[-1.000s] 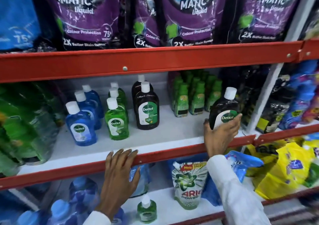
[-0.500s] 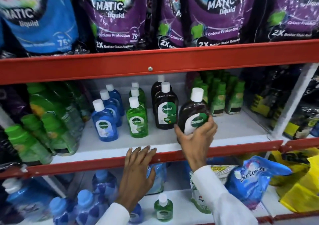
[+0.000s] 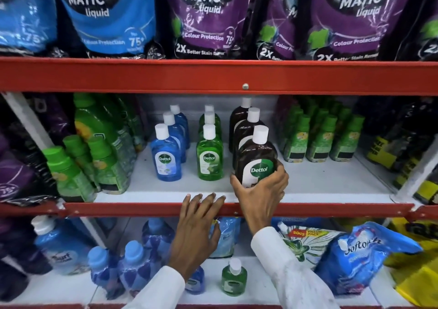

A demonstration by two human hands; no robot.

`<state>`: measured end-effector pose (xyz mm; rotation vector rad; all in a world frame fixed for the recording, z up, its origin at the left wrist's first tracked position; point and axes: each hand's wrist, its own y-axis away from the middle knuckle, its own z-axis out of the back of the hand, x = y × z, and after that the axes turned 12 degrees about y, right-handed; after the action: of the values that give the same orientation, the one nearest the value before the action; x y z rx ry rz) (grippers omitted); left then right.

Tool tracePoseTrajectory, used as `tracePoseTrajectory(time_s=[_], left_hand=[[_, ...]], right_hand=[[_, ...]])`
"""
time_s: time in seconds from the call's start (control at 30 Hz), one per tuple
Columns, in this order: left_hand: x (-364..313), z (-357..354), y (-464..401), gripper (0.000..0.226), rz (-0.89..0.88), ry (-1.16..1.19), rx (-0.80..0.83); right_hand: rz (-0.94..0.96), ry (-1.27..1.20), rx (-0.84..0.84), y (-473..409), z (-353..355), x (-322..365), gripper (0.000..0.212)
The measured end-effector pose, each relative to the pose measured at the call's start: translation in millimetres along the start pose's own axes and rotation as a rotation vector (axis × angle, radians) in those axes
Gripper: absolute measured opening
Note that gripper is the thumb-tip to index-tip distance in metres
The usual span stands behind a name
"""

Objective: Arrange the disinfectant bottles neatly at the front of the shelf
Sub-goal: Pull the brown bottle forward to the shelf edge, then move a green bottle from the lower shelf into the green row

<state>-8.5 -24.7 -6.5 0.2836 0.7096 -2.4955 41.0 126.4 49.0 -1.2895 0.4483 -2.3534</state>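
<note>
Currently a brown disinfectant bottle is gripped low on its body by the right hand, the fingers wrapped round its lower label, and it is held at the head of the brown row, just in front of two more brown bottles. Whether its base is already set on the white shelf cannot be told, since the base is covered by the hand. The left hand is spread flat and empty, its fingertips laid on the red front rail.

Two further rows are seen to the left: a blue bottle leading its file and a green bottle leading the next, both upright and set back from the rail.

The step in hand is judged to be the placing of the brown bottle as front of its row. Next, the bottle would need to be set down upright with its label turned outward and then released. It also sits a little nearer the rail than the blue and green leaders, so those would probably need to be drawn forward until all three fronts are level.
</note>
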Motion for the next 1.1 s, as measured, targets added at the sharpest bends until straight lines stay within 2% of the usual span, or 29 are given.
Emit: tracePoseTrajectory(time_s=[0.17, 0.27, 0.33, 0.37, 0.43, 0.53, 0.57, 0.63, 0.7, 0.77, 0.9, 0.97, 1.1], left_hand=[[3, 8, 4, 0.065, 0.045, 0.026, -0.036], [16, 21, 12, 0.058, 0.059, 0.062, -0.165], [29, 28, 14, 0.054, 0.056, 0.029, -0.204], [35, 29, 16, 0.053, 0.068, 0.01, -0.195], [45, 27, 18, 0.054, 0.093, -0.035, -0.137], [49, 24, 22, 0.06, 0.093, -0.058, -0.079], [49, 24, 22, 0.059, 0.097, -0.047, -0.081], [47, 27, 22, 0.059, 0.104, -0.038, -0.079], [48, 29, 23, 0.064, 0.096, -0.05, -0.051], [50, 32, 25, 0.07, 0.082, -0.061, -0.021], [61, 44, 25, 0.075, 0.018, -0.087, 0.035], [73, 54, 27, 0.073, 0.009, -0.093, 0.04], [92, 68, 33, 0.072, 0.015, -0.096, 0.041]], right_hand=[[0.03, -0.065, 0.035, 14, 15, -15, 0.116], [0.172, -0.166, 0.008, 44, 36, -46, 0.083], [0.267, -0.201, 0.068, 68, 44, -76, 0.056], [0.282, -0.207, 0.165, 79, 43, -93, 0.048], [0.293, -0.14, 0.436, 95, 35, -122, 0.046], [0.345, 0.137, 0.887, 111, 11, -151, 0.063], [0.345, 0.219, 0.999, 116, 3, -157, 0.068], [0.296, 0.267, 1.095, 122, -11, -163, 0.066], [0.239, 0.238, 1.079, 121, -21, -167, 0.048], [0.239, 0.238, 1.048, 118, -24, -166, 0.039], [0.269, 0.217, 0.943, 111, 0, -135, 0.042], [0.299, 0.201, 0.86, 100, 19, -111, 0.04], [0.38, 0.095, 0.662, 71, 62, -44, 0.05]])
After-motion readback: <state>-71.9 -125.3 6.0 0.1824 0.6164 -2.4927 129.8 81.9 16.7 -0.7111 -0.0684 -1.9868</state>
